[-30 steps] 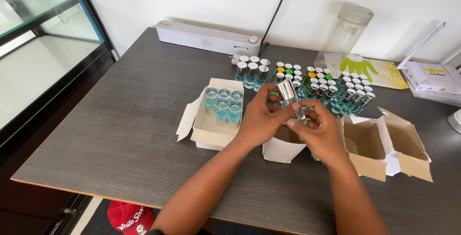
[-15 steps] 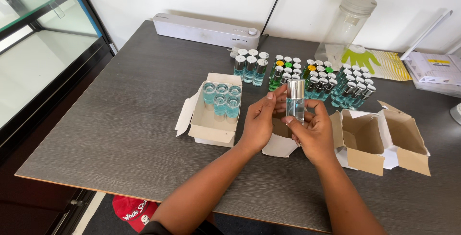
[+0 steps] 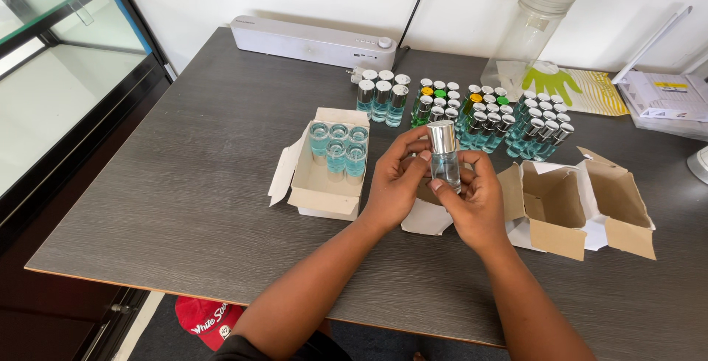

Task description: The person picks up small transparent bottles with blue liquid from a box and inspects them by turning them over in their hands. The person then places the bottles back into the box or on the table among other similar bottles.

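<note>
Both hands hold one small clear glass bottle with a silver cap (image 3: 444, 156) upright above the dark table (image 3: 184, 199). My left hand (image 3: 394, 184) grips it from the left, fingers near the cap. My right hand (image 3: 476, 202) holds its lower body from the right. Beneath the hands lies a small open cardboard box (image 3: 424, 217), partly hidden. To the left, an open carton (image 3: 324, 188) holds several blue-filled bottles (image 3: 339, 147).
Many capped bottles (image 3: 479, 114) stand in rows at the back middle. Two empty open cartons (image 3: 582, 202) lie at the right. A long white device (image 3: 313, 40) and a tall clear jar (image 3: 527, 33) stand by the wall. Papers (image 3: 664, 99) are far right, a glass cabinet (image 3: 44, 73) left.
The bottle has been turned from tilted to upright and lifted slightly between both hands. The view has shifted a little.
</note>
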